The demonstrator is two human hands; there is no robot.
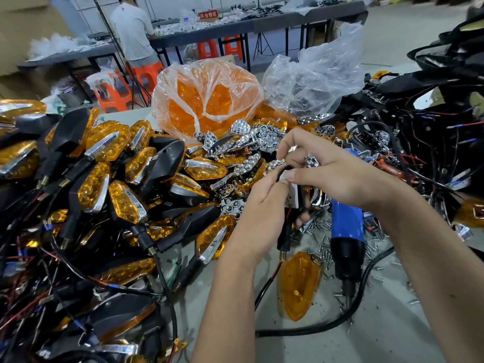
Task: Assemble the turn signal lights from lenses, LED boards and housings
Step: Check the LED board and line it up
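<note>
The white LED board [292,195] sits right between the two hands, above the middle of the table [387,328], with a black housing [286,231] hanging under it on red and black leads. The left hand [262,216] curls round the housing and board from below, thumb pressed on the board's top edge. The right hand [330,174] comes in from above, thumb and forefinger pinching that same top edge, and a chrome reflector [311,160] is tucked in its curled fingers. Just below the hands, one orange lens [298,286] lies hollow side up on bare tabletop. Beside it on the right lies a blue and black electric screwdriver [347,247], tip toward the near edge, in a scatter of small screws [323,237]. Its black cable [340,320] loops across the near side. A heap of finished turn signals [104,184] fills the left half, touching the left forearm. Loose chrome reflectors [251,142] pile up behind the hands, before a clear bag of orange lenses [207,98]. Black housings with wires [424,132] crowd the right edge. Open tabletop shows only near the front right corner.
</note>
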